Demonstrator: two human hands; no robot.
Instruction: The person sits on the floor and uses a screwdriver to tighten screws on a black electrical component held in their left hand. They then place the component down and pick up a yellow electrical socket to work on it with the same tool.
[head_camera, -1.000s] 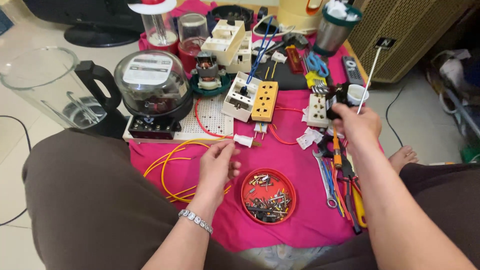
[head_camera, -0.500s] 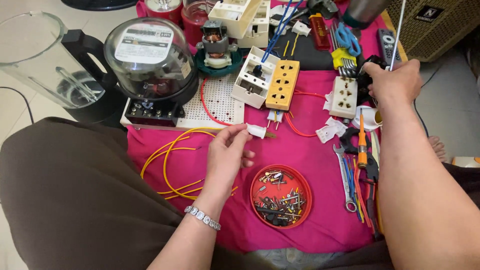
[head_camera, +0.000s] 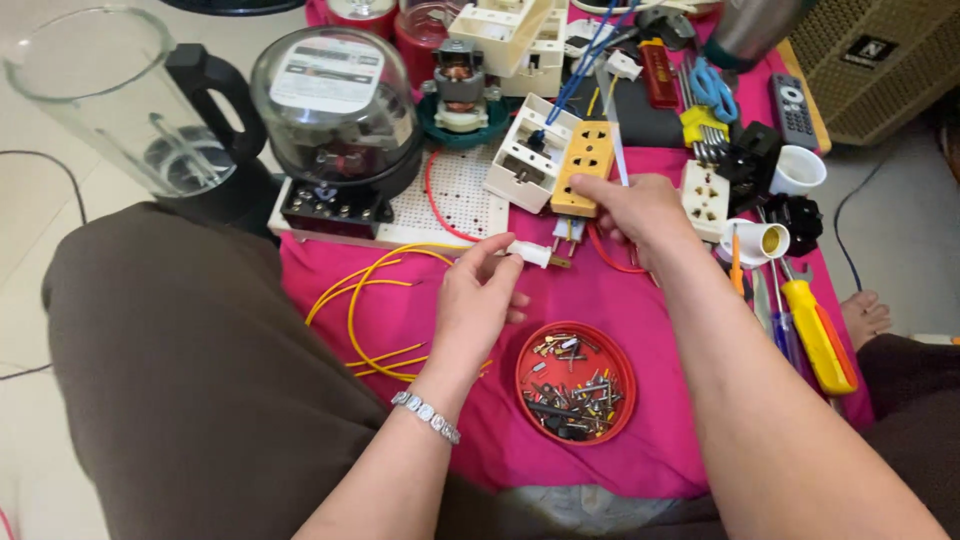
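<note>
Pink cloth (head_camera: 620, 440) covers the surface, crowded with electrical parts, and the head view is the only one to go on.

At about the centre, the left hand (head_camera: 475, 300) pinches a small white plug (head_camera: 532, 253) between thumb and fingertips, its brass pins pointing toward 3 o'clock. The plug looks short, rounded and plastic, with its metal end bare. The right hand (head_camera: 640, 215), just at 2 o'clock from the plug, has its grip closed on the lower end of an orange socket strip (head_camera: 585, 165) and holds it against the cloth; a thin white stick (head_camera: 612, 125) rises past the fingers, though whether they also hold it I cannot tell.

Risks, as I judge them:
- The pinch on the plug is light and near its tail, so a nudge could twist it loose; it would likely land in the red dish (head_camera: 576, 383) of screws at 5 o'clock and be awkward to find.
- Yellow wire (head_camera: 375, 300) loops lie right under the left wrist and could snag the bracelet.
- The strip rests among a white box (head_camera: 525, 155) and a red wire (head_camera: 440, 215), so dragging it may pull those along.
- Screwdrivers (head_camera: 815, 335) at 4 o'clock sit close to the right forearm and could be swept off the cloth.
</note>
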